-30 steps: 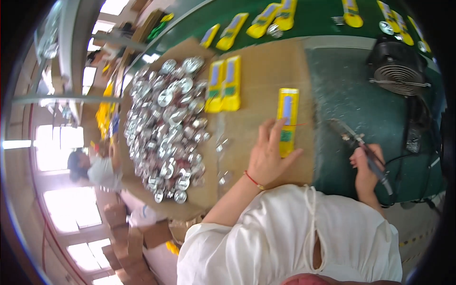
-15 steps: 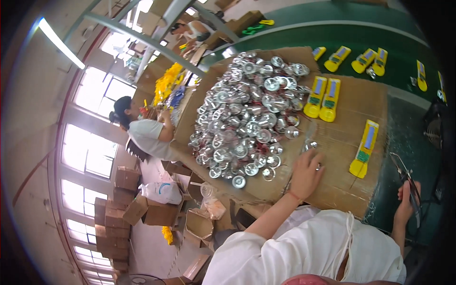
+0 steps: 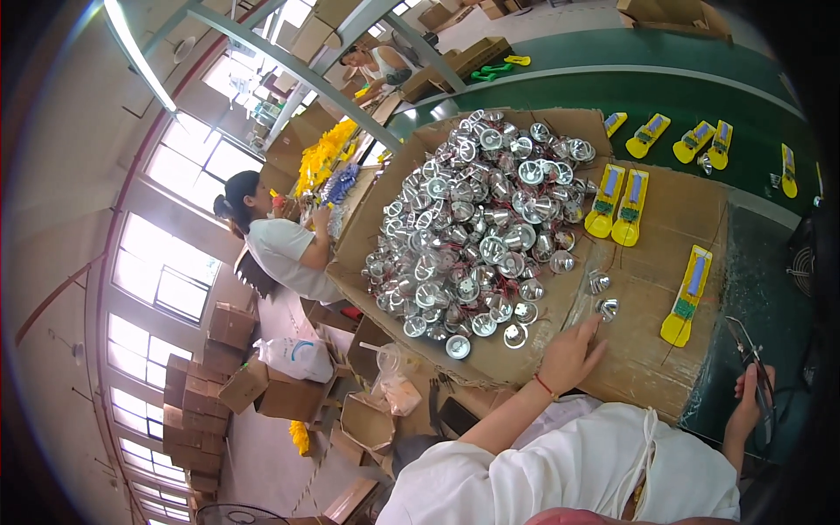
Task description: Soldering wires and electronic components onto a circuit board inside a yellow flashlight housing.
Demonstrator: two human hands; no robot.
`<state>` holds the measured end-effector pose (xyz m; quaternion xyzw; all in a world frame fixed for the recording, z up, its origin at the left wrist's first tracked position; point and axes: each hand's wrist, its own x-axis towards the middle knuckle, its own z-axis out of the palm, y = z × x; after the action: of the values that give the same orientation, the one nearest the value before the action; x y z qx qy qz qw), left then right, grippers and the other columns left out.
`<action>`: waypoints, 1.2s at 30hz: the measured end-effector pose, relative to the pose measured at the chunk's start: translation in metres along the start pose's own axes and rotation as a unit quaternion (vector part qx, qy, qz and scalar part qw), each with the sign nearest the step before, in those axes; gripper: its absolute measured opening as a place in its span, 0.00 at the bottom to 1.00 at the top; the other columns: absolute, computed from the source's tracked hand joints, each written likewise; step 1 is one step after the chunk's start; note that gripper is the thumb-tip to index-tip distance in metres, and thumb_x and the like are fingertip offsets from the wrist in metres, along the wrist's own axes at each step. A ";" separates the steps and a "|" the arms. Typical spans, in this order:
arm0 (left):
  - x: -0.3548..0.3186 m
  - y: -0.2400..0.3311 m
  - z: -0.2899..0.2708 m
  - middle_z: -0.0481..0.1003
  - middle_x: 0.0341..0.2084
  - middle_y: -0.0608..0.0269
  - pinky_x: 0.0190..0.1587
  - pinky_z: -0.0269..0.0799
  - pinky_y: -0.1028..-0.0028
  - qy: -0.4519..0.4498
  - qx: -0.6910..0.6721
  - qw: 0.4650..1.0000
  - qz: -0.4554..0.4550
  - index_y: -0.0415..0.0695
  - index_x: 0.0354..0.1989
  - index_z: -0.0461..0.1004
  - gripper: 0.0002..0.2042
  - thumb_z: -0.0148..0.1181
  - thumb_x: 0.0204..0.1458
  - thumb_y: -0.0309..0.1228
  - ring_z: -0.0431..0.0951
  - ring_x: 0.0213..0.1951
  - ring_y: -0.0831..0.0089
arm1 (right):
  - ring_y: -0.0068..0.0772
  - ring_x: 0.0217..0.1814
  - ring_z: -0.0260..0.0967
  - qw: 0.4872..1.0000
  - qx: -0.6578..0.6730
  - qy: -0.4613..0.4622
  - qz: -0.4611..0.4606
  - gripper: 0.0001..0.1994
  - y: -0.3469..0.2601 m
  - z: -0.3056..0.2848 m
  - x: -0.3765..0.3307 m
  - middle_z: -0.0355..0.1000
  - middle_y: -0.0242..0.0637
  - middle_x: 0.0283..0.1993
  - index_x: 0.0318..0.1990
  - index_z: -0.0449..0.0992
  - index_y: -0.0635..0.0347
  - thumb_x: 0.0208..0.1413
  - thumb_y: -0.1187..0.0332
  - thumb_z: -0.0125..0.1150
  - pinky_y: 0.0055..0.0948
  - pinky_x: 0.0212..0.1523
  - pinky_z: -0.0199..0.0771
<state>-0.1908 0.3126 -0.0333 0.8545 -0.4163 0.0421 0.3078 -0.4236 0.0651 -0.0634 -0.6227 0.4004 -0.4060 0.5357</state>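
My left hand lies low over the cardboard sheet with its fingers stretched and apart. Its fingertips reach a small silver reflector cup; whether they touch it I cannot tell. Just beyond stands another reflector cup. At the right, my right hand is wrapped round a soldering iron, its thin metal tip pointing up and away from me. Between my hands lies a yellow flashlight half with a green circuit board and a pale purple battery. Two similar yellow halves lie side by side farther off.
A large heap of silver reflector cups with reddish wires fills the cardboard tray on the left. More yellow halves lie along the green conveyor belt. A small fan stands far right. A co-worker works at the left.
The view has shifted, so the bench sits lower and farther right. My left hand has drawn back slightly, and a second reflector cup now shows by its fingers. My right hand still holds the iron.
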 end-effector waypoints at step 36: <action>0.055 -0.001 0.033 0.73 0.31 0.62 0.39 0.63 0.67 0.082 0.020 0.990 0.112 0.45 0.40 0.67 0.17 0.63 0.40 0.24 0.71 0.34 0.63 | 0.19 0.23 0.66 0.988 0.086 -0.108 0.067 0.07 -0.036 0.029 -0.014 0.69 0.37 0.24 0.32 0.67 0.66 0.49 0.73 0.57 0.19 0.25 0.68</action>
<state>-0.1599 0.2566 -0.0426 0.8022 -0.4817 0.1547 0.3172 -0.3994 0.0913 -0.0314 -0.5866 0.3447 -0.3320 0.6534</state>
